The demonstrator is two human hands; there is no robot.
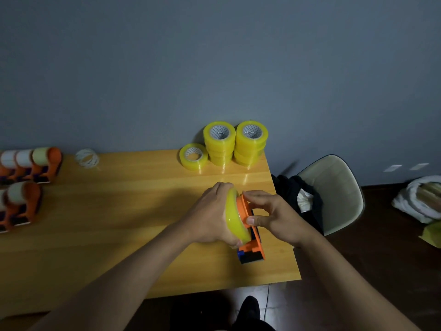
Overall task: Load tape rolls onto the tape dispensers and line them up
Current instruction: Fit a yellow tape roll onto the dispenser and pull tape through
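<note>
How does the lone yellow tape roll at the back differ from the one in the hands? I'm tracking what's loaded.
The lone roll lies flat on the table, untouched; the held roll stands on edge against the orange dispenser, gripped by the left hand while the right hand holds the dispenser. Both are yellow.

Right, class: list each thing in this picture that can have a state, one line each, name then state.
Left hand: grips the yellow tape roll.
Right hand: pinches the orange dispenser.
Yellow tape roll: held on edge against the dispenser's hub side.
Orange dispenser: foot on the table, being loaded.
Spare rolls: two stacks, one single roll beside them.
Loaded dispensers: grouped at the table's left end.
Chair: dark cloth on its seat.
</note>
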